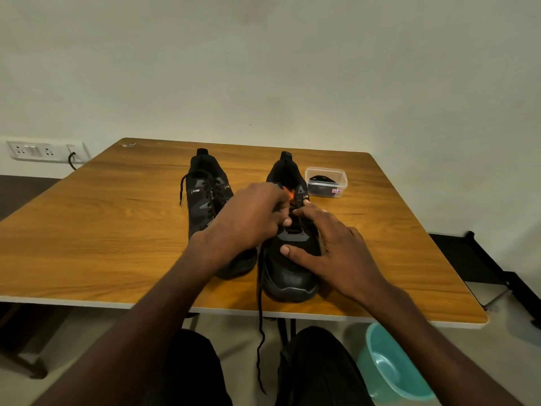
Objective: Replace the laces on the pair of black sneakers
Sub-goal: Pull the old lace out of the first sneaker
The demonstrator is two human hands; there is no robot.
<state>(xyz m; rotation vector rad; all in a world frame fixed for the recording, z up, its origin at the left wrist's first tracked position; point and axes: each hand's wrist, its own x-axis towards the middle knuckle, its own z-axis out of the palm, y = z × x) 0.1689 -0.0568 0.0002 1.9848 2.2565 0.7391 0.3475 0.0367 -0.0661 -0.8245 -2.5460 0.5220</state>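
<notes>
Lace being drawn out of right-hand sneaker

Sneaker (288, 259) on the counter (117, 230) is steadied by the right hand (336, 247), whose grip is spread flat with the thumb pressed on the toe. Just above that thumb, the left hand (248, 218) is curled over the eyelets, its grip apparently pinching the lace (260, 332), though the fingertips are hidden. Below the grip, the lace's free end hangs past the counter edge. Snagging in an eyelet is judged likely if it is pulled hard, dragging the sneaker against the second sneaker (205, 194) just beside the left hand.
</notes>
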